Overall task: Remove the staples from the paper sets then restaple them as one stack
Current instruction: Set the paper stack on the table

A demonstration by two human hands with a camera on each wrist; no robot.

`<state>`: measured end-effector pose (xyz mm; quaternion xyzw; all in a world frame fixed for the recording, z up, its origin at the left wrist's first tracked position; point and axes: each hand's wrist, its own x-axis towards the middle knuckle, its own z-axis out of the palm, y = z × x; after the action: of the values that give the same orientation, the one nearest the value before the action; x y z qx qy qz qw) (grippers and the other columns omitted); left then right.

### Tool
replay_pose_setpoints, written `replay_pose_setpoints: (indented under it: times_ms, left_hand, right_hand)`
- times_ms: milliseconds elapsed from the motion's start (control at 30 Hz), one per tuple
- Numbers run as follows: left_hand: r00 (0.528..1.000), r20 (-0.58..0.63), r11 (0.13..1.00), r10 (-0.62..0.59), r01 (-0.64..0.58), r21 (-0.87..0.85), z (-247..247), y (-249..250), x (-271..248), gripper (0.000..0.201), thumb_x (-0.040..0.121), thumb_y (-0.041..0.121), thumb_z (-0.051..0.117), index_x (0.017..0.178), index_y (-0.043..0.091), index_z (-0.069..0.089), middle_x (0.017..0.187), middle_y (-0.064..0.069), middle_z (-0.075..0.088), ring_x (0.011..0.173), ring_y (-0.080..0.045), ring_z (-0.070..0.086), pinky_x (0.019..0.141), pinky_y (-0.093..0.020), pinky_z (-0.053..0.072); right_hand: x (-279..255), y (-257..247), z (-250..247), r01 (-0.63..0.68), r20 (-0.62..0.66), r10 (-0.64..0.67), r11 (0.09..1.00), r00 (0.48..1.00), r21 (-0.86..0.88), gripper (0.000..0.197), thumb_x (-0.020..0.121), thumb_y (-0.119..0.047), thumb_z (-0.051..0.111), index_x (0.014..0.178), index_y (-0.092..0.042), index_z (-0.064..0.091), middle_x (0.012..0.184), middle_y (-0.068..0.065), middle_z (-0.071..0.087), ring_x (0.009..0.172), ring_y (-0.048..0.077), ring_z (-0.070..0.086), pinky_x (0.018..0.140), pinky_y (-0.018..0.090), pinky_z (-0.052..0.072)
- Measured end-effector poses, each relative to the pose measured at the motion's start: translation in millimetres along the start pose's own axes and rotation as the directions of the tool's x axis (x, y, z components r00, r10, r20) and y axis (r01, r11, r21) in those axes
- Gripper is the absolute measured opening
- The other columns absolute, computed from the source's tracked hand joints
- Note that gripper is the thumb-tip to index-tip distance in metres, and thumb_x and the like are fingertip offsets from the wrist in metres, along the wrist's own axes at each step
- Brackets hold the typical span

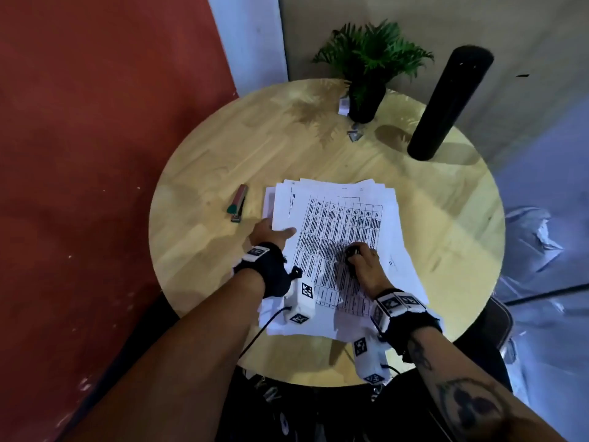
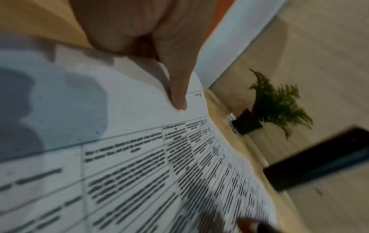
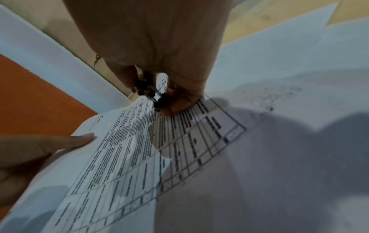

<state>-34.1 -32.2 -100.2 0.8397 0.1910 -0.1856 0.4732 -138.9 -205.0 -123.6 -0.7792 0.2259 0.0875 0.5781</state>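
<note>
On round wooden table (image 1: pixel 204 173), near edge: loose pile of printed paper sets (image 1: pixel 338 218), sheets fanned and out of square, one corner overhanging toward the body. Far side: potted fern (image 1: pixel 369 65) and tall black cylinder (image 1: pixel 446 103), both well apart from the work. Left of the pile, just beside it: stapler (image 1: pixel 237 204), lying untouched.

Left hand (image 1: pixel 269 232) at the pile's left edge, thumb flat on the top sheet, other fingers hidden at the paper's edge, so hard to say whether pinching or only pressing. Right hand (image 1: pixel 365 255) on the middle of the top sheet, fingers curled round a small black staple remover (image 3: pixel 152 93), metal jaws just visible in the right wrist view.

Step in hand, by judgement: staple removal, or its tail end; no staple discernible anywhere. Restapling not yet begun. Next move probably calls for finding any remaining stapled corner, else setting the remover down, squaring all sheets into one stack, then reaching left for the stapler.
</note>
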Motion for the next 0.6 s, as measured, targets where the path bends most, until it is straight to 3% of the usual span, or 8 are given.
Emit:
replay_pose_setpoints:
  times_ms: [100, 167, 233, 267, 333, 400, 500, 600]
  left_hand:
    - [0.985, 0.168, 0.997, -0.033, 0.045, -0.068, -2.6, -2.6, 1.5, 0.044, 0.083, 0.017, 0.071, 0.122, -0.001, 0.059, 0.124, -0.017, 0.061, 0.105, -0.028, 0.060, 0.083, -0.027, 0.042]
    - [0.990, 0.144, 0.997, -0.007, 0.018, -0.075, -4.0, -5.3, 0.5, 0.042, 0.085, 0.019, 0.070, 0.122, 0.002, 0.060, 0.122, -0.016, 0.062, 0.108, -0.029, 0.060, 0.084, -0.027, 0.043]
    - [0.996, 0.077, 0.994, 0.039, -0.031, -0.109, -6.0, -6.7, -3.0, 0.038, 0.083, 0.018, 0.071, 0.117, 0.002, 0.064, 0.119, -0.016, 0.065, 0.104, -0.028, 0.062, 0.087, -0.030, 0.047]
    - [0.997, 0.039, 0.994, 0.070, -0.066, -0.083, -7.9, -6.1, -6.6, 0.035, 0.082, 0.018, 0.073, 0.113, 0.002, 0.066, 0.115, -0.017, 0.067, 0.100, -0.028, 0.063, 0.086, -0.031, 0.049]
    - [0.985, -0.040, 0.985, 0.165, -0.163, 0.054, -9.2, -3.4, -11.1, 0.032, 0.081, 0.017, 0.073, 0.107, -0.001, 0.068, 0.109, -0.017, 0.069, 0.098, -0.030, 0.064, 0.080, -0.030, 0.047]
    - [0.960, -0.054, 0.950, 0.275, -0.263, 0.168, -10.3, 1.1, -17.1, 0.033, 0.084, 0.016, 0.070, 0.110, -0.004, 0.065, 0.110, -0.020, 0.068, 0.103, -0.033, 0.063, 0.079, -0.029, 0.045]
    - [0.937, 0.031, 0.831, 0.349, -0.324, 0.452, -12.2, 7.6, -25.0, 0.038, 0.095, 0.027, 0.055, 0.115, -0.005, 0.060, 0.109, -0.027, 0.064, 0.104, -0.041, 0.060, 0.082, -0.039, 0.045]
    - [0.937, 0.082, 0.728, 0.340, -0.318, 0.607, -21.9, 3.8, -34.7, 0.041, 0.101, 0.029, 0.039, 0.118, -0.005, 0.054, 0.112, -0.026, 0.062, 0.107, -0.041, 0.057, 0.085, -0.043, 0.044]
  right_hand:
    - [0.8, -2.3, -0.9, -0.009, 0.035, 0.009, 1.000, 0.999, -0.018, 0.031, 0.070, -0.028, 0.034, 0.094, -0.014, 0.047, 0.085, 0.000, 0.045, 0.091, 0.023, 0.040, 0.079, 0.033, 0.031]
    - [2.9, -2.9, -3.6, -0.008, 0.061, 0.011, 0.999, 0.998, -0.041, 0.022, 0.072, -0.027, 0.037, 0.087, -0.017, 0.049, 0.084, 0.004, 0.048, 0.084, 0.022, 0.041, 0.076, 0.033, 0.032]
    - [0.7, -11.5, -9.7, -0.050, 0.070, 0.050, 0.999, 0.996, 0.007, 0.006, 0.080, -0.021, 0.045, 0.081, -0.022, 0.051, 0.075, 0.010, 0.050, 0.070, 0.021, 0.043, 0.064, 0.029, 0.034]
    - [-1.5, -14.5, -13.0, -0.078, 0.077, 0.075, 0.996, 0.994, 0.032, 0.010, 0.087, -0.013, 0.046, 0.083, -0.021, 0.052, 0.071, 0.010, 0.050, 0.064, 0.020, 0.043, 0.058, 0.026, 0.033]
    - [-6.9, -16.6, -21.4, -0.120, 0.078, 0.117, 0.992, 0.990, 0.034, 0.015, 0.093, -0.002, 0.042, 0.091, -0.012, 0.053, 0.067, 0.008, 0.050, 0.057, 0.019, 0.042, 0.048, 0.020, 0.032]
    - [-18.2, -18.6, -29.7, -0.123, 0.055, 0.122, 0.992, 0.991, 0.026, 0.015, 0.093, -0.001, 0.041, 0.095, -0.010, 0.053, 0.065, 0.010, 0.049, 0.051, 0.018, 0.039, 0.043, 0.016, 0.030]
    - [-35.0, -22.7, -40.2, -0.129, 0.018, 0.129, 0.991, 0.992, 0.034, 0.022, 0.093, -0.003, 0.042, 0.082, -0.019, 0.053, 0.076, 0.016, 0.051, 0.054, 0.020, 0.041, 0.054, 0.021, 0.032]
    - [-61.0, -26.5, -49.7, -0.131, -0.023, 0.132, 0.990, 0.991, 0.043, 0.017, 0.094, -0.005, 0.041, 0.089, -0.015, 0.053, 0.080, 0.016, 0.051, 0.057, 0.020, 0.042, 0.055, 0.022, 0.028]
